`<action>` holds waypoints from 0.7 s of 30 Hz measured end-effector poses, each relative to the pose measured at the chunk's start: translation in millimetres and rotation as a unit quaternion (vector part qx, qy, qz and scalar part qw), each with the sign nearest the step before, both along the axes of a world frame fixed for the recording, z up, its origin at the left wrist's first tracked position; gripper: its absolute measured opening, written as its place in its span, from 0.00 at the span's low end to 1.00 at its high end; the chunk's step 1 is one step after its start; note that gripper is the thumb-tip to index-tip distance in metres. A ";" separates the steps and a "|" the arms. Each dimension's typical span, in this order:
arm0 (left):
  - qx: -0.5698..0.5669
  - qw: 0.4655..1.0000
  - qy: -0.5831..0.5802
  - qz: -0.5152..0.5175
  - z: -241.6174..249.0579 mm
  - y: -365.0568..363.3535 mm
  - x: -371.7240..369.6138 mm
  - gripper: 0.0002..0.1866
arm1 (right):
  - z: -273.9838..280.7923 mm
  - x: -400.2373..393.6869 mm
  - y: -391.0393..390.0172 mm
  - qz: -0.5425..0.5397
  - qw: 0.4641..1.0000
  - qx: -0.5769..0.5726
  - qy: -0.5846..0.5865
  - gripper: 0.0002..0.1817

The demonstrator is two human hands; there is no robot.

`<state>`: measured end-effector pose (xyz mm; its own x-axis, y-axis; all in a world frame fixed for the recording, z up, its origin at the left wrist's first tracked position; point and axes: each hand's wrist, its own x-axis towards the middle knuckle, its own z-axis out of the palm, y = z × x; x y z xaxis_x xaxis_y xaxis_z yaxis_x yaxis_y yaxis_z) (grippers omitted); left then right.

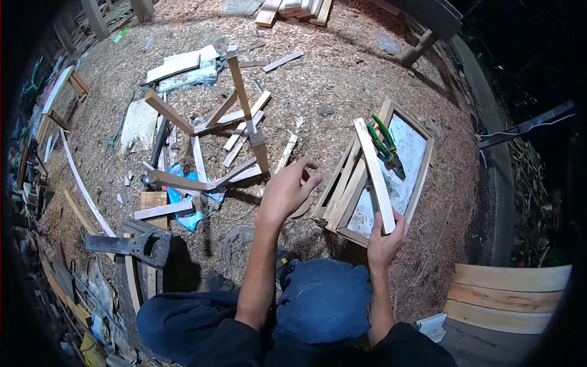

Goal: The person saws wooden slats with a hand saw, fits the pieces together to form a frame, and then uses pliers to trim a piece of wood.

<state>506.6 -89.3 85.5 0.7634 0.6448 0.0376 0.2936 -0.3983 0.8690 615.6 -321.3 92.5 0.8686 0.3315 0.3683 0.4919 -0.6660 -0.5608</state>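
My right hand (386, 243) grips the near end of a pale wooden strip (374, 168), which points away from me above a wooden frame (427, 168) with a whitish panel (408, 137) inside. Green-handled pliers (387, 147) lie on that frame, beside the strip. My left hand (287, 189) is raised over the ground with nothing in it, its thumb and fingers apart and slightly curled. Just left of it stands a wooden stool-like frame (260, 153), its legs pointing up.
A handsaw (137, 246) rests on a bench at the left. A hammer (160, 137), blue plastic (191, 220) and several wood offcuts (244, 137) lie on the shavings-covered ground (324, 67). Curved boards (507, 293) stand at the lower right, and stacked wood (293, 9) lies at the back.
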 end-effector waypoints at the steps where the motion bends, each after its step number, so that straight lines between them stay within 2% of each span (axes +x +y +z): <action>1: -0.013 1.000 0.011 -0.008 2.4 -0.8 0.8 0.20 | 0.2 1.2 -2.8 -0.003 1.000 0.000 -0.002 0.18; 3: -0.024 0.999 0.020 -0.018 6.2 -2.0 2.6 0.21 | 4.3 3.2 -3.3 -0.006 0.991 -0.121 -0.058 0.20; 4: -0.026 0.999 0.030 -0.025 8.0 -2.5 3.4 0.21 | 11.4 -0.2 0.2 -0.018 0.990 -0.138 -0.018 0.23; 9: -0.018 0.999 0.028 -0.020 8.3 -4.4 4.0 0.20 | 22.7 -1.1 22.0 0.011 0.990 -0.132 -0.053 0.25; 12: -0.024 1.000 0.004 -0.015 13.2 -2.2 2.4 0.19 | 27.8 4.9 39.6 0.052 0.995 -0.074 -0.046 0.22; 14: -0.022 1.000 -0.001 -0.004 22.5 -1.8 -1.2 0.18 | 33.6 7.0 53.3 0.092 0.995 -0.020 0.044 0.18; 15: -0.023 1.000 -0.004 0.006 27.5 -1.8 -3.6 0.17 | 36.4 7.4 58.6 0.091 0.995 -0.018 0.045 0.18; 17: -0.042 0.999 -0.002 0.012 33.9 -0.4 -8.9 0.17 | 43.7 7.0 69.9 0.152 0.987 -0.040 -0.028 0.15; 21: -0.053 0.997 -0.016 0.051 44.1 4.6 -28.7 0.16 | 56.3 -1.9 95.3 0.215 0.976 -0.039 -0.001 0.14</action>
